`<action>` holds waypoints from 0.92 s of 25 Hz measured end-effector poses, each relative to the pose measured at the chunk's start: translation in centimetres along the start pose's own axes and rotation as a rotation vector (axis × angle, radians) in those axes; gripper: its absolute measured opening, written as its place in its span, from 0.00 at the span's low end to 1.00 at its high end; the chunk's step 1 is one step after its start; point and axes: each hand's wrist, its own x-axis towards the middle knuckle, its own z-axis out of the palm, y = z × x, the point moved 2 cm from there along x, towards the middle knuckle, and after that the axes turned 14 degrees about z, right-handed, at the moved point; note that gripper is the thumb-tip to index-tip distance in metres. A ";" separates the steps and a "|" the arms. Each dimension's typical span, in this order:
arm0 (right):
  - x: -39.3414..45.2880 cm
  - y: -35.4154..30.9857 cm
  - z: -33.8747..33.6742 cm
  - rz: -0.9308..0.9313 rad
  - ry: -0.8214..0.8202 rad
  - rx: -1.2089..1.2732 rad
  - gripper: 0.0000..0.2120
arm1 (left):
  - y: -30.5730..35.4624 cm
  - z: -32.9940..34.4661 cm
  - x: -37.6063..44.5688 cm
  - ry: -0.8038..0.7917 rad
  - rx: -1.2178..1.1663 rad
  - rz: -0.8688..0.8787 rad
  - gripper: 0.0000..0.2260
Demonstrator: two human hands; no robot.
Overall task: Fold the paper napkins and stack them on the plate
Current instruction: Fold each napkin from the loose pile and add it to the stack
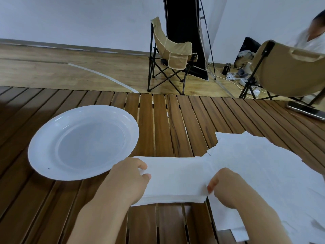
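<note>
A white paper napkin [175,180], folded into a long strip, lies on the slatted wooden table [175,124] in front of me. My left hand [128,180] pinches its left end between thumb and fingers. My right hand [230,187] pinches its right end. To the right lies a loose pile of unfolded white napkins [263,164], and the strip's right end overlaps it. An empty white plate [44,147] sits on the table to the left, just beyond my left hand.
A phone [306,110] lies at the table's far right edge. Beyond the table stand two beige folding chairs [174,55], a black light stand, cables on the floor, and a person at the top right.
</note>
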 end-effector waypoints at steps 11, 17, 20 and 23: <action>-0.3 0.2 0.0 -0.040 -0.037 0.009 0.09 | -0.1 -0.1 0.0 -0.066 0.038 0.001 0.17; 0.2 0.1 -1.5 0.166 0.288 0.332 0.09 | -0.1 -0.3 0.0 -0.066 0.056 0.018 0.17; -0.3 0.2 -2.6 0.113 0.425 0.433 0.04 | -0.2 -0.3 0.0 -0.056 0.050 0.017 0.17; -1.9 -0.1 -4.0 -0.091 0.434 0.678 0.03 | -0.4 -0.1 0.2 -0.015 0.018 0.004 0.16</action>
